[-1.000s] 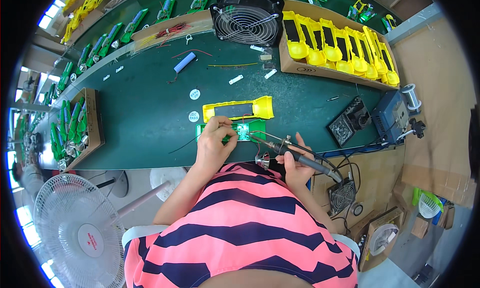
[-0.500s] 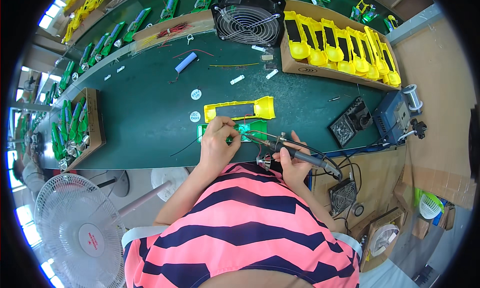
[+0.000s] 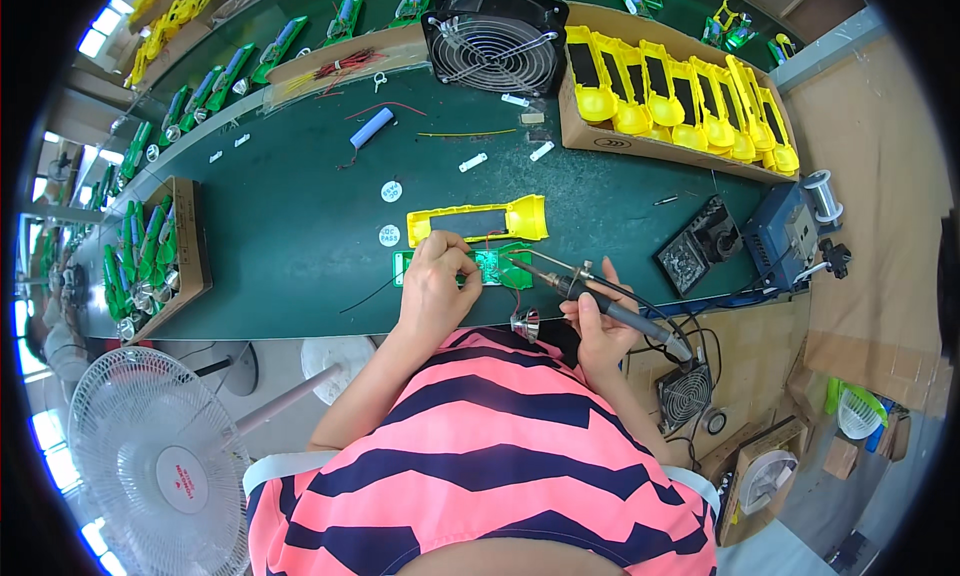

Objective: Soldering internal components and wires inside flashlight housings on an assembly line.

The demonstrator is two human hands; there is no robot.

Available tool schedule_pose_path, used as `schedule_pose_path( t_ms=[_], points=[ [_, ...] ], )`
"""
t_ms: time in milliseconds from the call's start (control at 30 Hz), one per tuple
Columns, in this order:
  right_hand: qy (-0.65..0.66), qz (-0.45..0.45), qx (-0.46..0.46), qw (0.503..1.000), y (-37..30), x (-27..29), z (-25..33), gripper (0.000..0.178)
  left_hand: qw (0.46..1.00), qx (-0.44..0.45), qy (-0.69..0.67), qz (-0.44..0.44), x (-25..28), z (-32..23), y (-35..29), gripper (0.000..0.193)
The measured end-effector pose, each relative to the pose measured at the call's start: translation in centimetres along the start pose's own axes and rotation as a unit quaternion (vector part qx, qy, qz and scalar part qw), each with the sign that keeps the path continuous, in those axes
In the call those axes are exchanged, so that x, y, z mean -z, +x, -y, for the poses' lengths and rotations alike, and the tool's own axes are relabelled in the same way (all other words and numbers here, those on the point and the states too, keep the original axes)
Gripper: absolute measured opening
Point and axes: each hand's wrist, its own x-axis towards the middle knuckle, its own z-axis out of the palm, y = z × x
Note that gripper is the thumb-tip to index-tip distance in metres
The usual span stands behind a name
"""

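Note:
My left hand [image 3: 438, 284] is closed in a pinch over a green housing [image 3: 402, 267], close to the small circuit board [image 3: 489, 267] lying in it. A thin black wire [image 3: 368, 297] trails leftward from beneath this hand; the fingertips hide its other end. Wrapped in my right hand [image 3: 603, 326] is a soldering iron [image 3: 612, 308] with a metal feed tube along it. Its tip points left, just right of the circuit board over the housing's right part. Below hangs a silvery reflector cup [image 3: 525, 324] on a wire. Beyond the housing lies a yellow casing half [image 3: 470, 222] with a dark strip.
At the back right stands a carton [image 3: 640, 143] of yellow casings, beside a black fan [image 3: 495, 46]. A blue soldering station [image 3: 782, 238] and solder spool [image 3: 823, 196] are right. A box [image 3: 190, 231] of green assemblies sits left. A blue cell [image 3: 371, 129] lies behind.
The soldering iron and my right hand have shifted right, drawing the tip back from the circuit board. My left hand keeps its pinch in nearly the same place.

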Motion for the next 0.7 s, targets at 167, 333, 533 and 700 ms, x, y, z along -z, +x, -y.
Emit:
schedule_pose_path(
  t_ms=[167, 333, 533, 700],
  points=[
    [-0.047, 0.015, 0.053, 0.997, -0.2, 0.4, -0.3, 0.023, 1.0, -0.002, 0.011, 0.005, 0.0, -0.2, 0.2, 0.01],
    [-0.13, 0.066, 0.119, 0.982, -0.1, 0.9, -1.0, 0.023, 1.0, -0.016, 0.012, 0.004, -0.1, 0.1, 0.4, 0.014],
    [-0.136, 0.069, 0.097, 0.984, -0.5, 1.1, -1.0, 0.023, 0.998, 0.022, -0.06, 0.006, 0.6, -0.5, 0.2, 0.026],
    [-0.164, 0.093, 0.104, 0.977, -0.6, 1.8, -1.9, 0.021, 0.978, -0.004, 0.206, 0.021, 4.0, 0.1, -2.9, 0.023]
  ],
)
